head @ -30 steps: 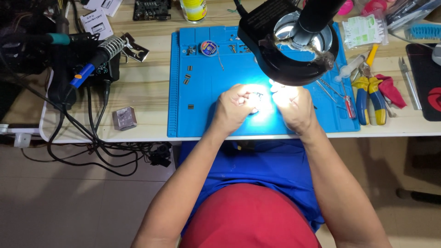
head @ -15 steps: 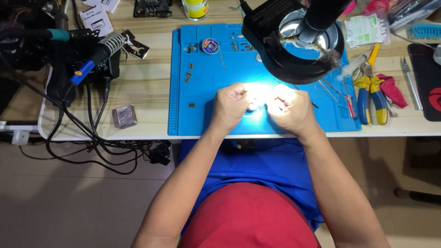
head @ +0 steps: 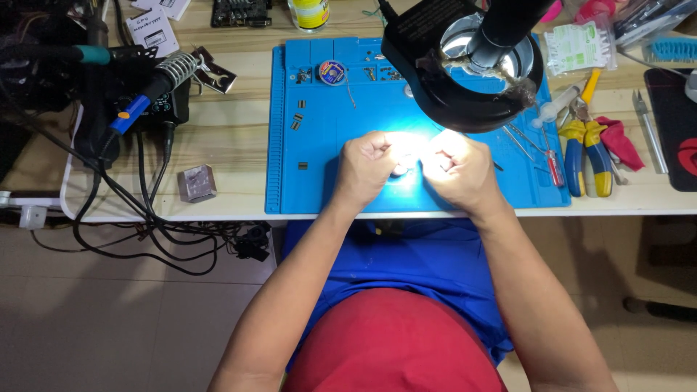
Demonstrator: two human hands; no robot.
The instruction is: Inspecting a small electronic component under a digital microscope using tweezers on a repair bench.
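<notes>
My left hand [head: 367, 168] and my right hand [head: 461, 169] rest close together on a blue work mat [head: 312, 181], under the glare of a black ring-lamp magnifier [head: 465, 69]. Both have their fingers curled around a small object between them. The bright light washes that object out, so I cannot tell what it is. Small dark parts [head: 297, 122] lie on the mat to the left of my hands.
A soldering station with an iron [head: 149, 94] and tangled black cables [head: 131, 210] sits at the left. A small grey block [head: 197, 183] lies near the desk edge. Yellow-and-blue pliers [head: 584, 149], a red-handled screwdriver [head: 553, 163] and tweezers lie at the right.
My hands have drawn slightly closer together and shifted a little on the mat. The view has moved a bit too.
</notes>
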